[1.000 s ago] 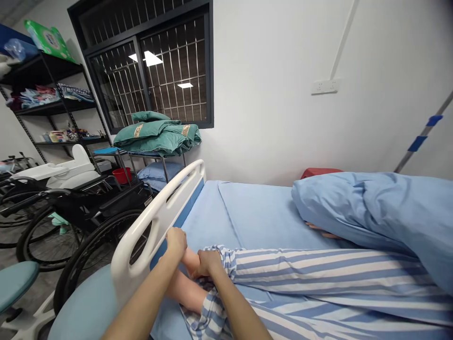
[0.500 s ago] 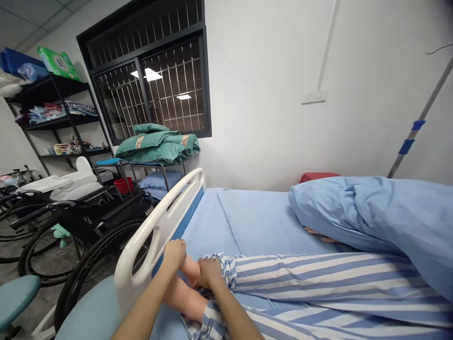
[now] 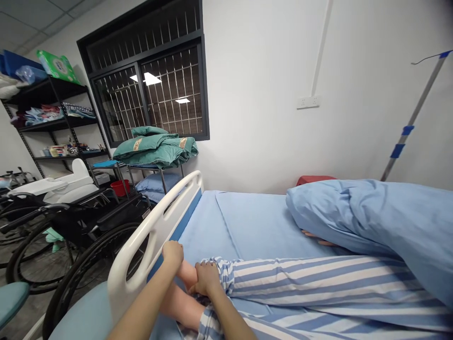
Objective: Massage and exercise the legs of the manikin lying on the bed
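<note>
Two legs in blue-and-white striped trousers (image 3: 304, 278) lie along the bed, bare at the lower ends. I cannot tell whether they are a manikin's. My left hand (image 3: 173, 253) is closed over the foot end of the far leg, beside the white footboard (image 3: 118, 271); the foot is mostly hidden beneath it. Just above the ankle, my right hand (image 3: 207, 277) wraps around the far lower leg (image 3: 187, 272), close to the bunched trouser cuff. The near lower leg (image 3: 184, 307) lies under my forearms. A light blue quilt (image 3: 354, 212) covers the upper body, with fingertips showing below its edge.
Wheelchairs (image 3: 85, 212) stand left of the bed, near a teal stool seat (image 3: 14, 302). Behind are a black shelf rack (image 3: 53, 123) and folded green bedding (image 3: 155, 148). A pole with blue clamps (image 3: 412, 113) rises at the right, and a red object (image 3: 314, 179) shows behind the bed.
The camera view has turned slightly to the right, so the scene sits further left. Both hands keep nearly the same hold on the far leg.
</note>
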### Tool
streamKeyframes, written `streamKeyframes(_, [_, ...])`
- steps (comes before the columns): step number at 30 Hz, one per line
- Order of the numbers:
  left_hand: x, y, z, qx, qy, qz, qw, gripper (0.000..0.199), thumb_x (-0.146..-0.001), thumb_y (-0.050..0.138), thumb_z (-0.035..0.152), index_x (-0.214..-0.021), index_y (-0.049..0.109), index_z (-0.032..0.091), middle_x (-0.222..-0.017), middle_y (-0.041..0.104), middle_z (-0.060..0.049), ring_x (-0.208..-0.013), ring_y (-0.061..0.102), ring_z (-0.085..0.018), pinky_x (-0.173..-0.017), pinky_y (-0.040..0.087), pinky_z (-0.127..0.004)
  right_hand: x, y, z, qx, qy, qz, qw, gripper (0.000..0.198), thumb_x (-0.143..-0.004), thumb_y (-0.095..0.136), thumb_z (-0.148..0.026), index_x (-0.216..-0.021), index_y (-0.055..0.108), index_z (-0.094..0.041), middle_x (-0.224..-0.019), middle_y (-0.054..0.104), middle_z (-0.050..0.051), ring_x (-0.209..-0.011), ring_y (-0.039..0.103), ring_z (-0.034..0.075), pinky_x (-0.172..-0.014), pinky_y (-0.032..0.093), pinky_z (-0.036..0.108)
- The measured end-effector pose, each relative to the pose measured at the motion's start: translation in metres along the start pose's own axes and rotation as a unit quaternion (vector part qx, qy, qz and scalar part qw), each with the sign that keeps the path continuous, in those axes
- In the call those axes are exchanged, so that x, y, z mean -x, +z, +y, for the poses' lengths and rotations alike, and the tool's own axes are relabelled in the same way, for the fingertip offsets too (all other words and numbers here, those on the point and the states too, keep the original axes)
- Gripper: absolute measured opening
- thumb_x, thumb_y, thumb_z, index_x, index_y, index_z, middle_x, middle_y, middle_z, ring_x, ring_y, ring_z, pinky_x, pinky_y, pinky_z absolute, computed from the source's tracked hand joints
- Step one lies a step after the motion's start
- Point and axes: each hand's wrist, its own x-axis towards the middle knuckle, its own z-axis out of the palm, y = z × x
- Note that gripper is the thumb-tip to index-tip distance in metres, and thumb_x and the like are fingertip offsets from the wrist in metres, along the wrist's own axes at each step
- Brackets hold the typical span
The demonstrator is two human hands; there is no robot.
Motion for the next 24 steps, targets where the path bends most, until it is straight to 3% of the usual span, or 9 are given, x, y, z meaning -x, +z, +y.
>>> streamKeyframes(4, [-0.016, 0.007, 0.016, -0.06, -0.044, -0.048, 0.996, 0.018, -0.066, 0.051, 0.006, -0.069, 0.068, 0.002, -0.052, 0.062, -0.016, -0.055, 0.063, -0.028, -0.051, 0.047, -0.035, -0.002, 0.002, 0.002, 0.004, 0.0, -0.01, 1.0, 0.068, -0.049, 0.065, -0.062, -0.101, 0.058, -0.019, -0.103, 0.062, 0.013, -0.098, 0.054, 0.031, -0.086, 0.034, 0.044])
streamKeyframes(7, [-0.022, 0.012, 0.019, -0.068, -0.043, -0.046, 0.996, 0.014, -0.062, 0.055, 0.006, -0.064, 0.068, 0.001, -0.045, 0.058, -0.014, -0.051, 0.062, -0.029, -0.05, 0.046, -0.034, -0.003, 0.003, 0.003, 0.007, -0.005, -0.007, 1.0, 0.066, -0.051, 0.063, -0.063, -0.1, 0.058, -0.019, -0.103, 0.062, 0.013, -0.097, 0.054, 0.031, -0.085, 0.034, 0.043])
streamKeyframes(17, [-0.008, 0.012, 0.007, 0.007, -0.002, 0.082, 0.997, 0.035, -0.078, 0.035, 0.01, -0.094, 0.066, 0.014, -0.084, 0.067, -0.016, -0.078, 0.064, -0.023, -0.067, 0.048, -0.033, -0.003, 0.009, 0.005, 0.014, -0.006, 0.015, 1.0, 0.07, -0.047, 0.065, -0.066, -0.098, 0.057, -0.018, -0.1, 0.062, 0.013, -0.095, 0.055, 0.029, -0.084, 0.033, 0.041])
streamKeyframes(24, [0.01, 0.021, 0.004, 0.077, -0.083, 0.166, 0.98, 0.036, -0.084, 0.027, 0.02, -0.093, 0.06, 0.01, -0.082, 0.065, -0.016, -0.077, 0.063, -0.024, -0.065, 0.048, -0.033, 0.002, 0.001, -0.001, 0.006, 0.004, 0.011, 1.0, 0.069, -0.044, 0.071, -0.06, -0.098, 0.058, -0.018, -0.101, 0.062, 0.013, -0.097, 0.055, 0.03, -0.085, 0.034, 0.041])
